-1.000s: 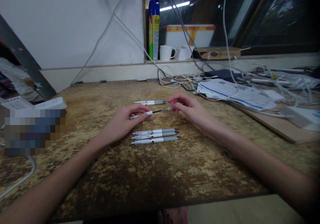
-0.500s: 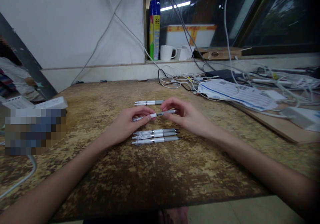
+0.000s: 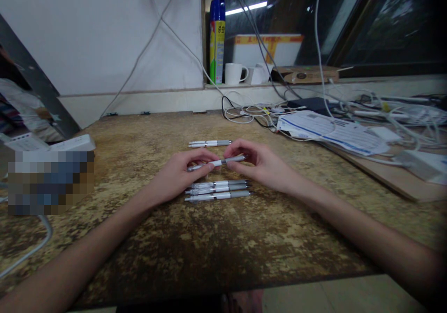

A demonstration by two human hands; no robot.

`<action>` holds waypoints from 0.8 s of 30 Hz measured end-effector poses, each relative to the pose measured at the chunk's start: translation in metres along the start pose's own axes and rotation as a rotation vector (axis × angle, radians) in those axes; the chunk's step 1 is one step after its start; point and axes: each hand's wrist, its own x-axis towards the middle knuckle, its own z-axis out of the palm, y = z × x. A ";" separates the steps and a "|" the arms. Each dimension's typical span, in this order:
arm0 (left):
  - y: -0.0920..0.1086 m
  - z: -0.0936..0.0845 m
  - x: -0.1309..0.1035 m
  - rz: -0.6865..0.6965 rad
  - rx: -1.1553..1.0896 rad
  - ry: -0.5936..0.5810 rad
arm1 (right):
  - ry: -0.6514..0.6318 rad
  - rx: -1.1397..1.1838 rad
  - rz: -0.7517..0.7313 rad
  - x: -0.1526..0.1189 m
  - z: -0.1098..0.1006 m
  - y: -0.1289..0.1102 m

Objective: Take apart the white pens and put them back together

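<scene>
Both hands meet over one pen (image 3: 217, 162): the left hand (image 3: 181, 173) pinches its white rear half between thumb and fingertips, and the right hand (image 3: 260, 164) closes on the grey front half, so the pen spans the small gap between them, lifted just off the table (image 3: 223, 248) and nearly level. The two halves look brought together at the middle, and the step in hand seems to be seating or twisting the front barrel onto the rear. To do that well, I would keep both halves on one straight line, hold the left hand steady as the anchor, and let only the right fingertips turn, with light pressure, so the thread does not cross; whether the joint is fully shut cannot be told at this size.

Just nearer than the hands, three pens (image 3: 217, 189) lie side by side in a neat row, touching or almost so, tips toward the right hand. Just beyond the hands, a single pen (image 3: 209, 143) lies alone. Farther past the right hand sit papers (image 3: 328, 129) and tangled cables (image 3: 244, 112); beyond those, a spray can (image 3: 217, 40) and mug (image 3: 233, 74) stand on the ledge.
</scene>
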 end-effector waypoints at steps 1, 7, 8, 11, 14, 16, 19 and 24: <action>0.000 0.000 0.000 -0.001 0.003 0.001 | 0.001 -0.005 -0.001 0.000 0.000 0.000; 0.002 0.001 0.000 -0.001 0.022 -0.010 | 0.010 0.004 0.019 -0.001 0.000 -0.001; 0.002 0.001 0.000 0.000 0.025 -0.009 | 0.012 0.006 0.027 -0.001 0.000 -0.001; 0.001 0.002 -0.001 0.008 0.032 -0.007 | 0.013 0.010 0.029 -0.001 0.000 0.001; 0.001 0.003 -0.001 0.013 0.039 -0.017 | -0.003 0.025 0.054 -0.002 0.001 0.003; 0.002 0.003 -0.001 0.017 0.044 -0.019 | -0.024 0.049 0.094 -0.002 0.002 0.004; 0.003 0.004 -0.001 0.024 0.051 -0.015 | -0.047 0.065 0.131 -0.003 0.004 0.005; 0.002 0.004 -0.001 0.024 0.062 0.001 | -0.012 -0.073 0.103 -0.003 0.006 0.000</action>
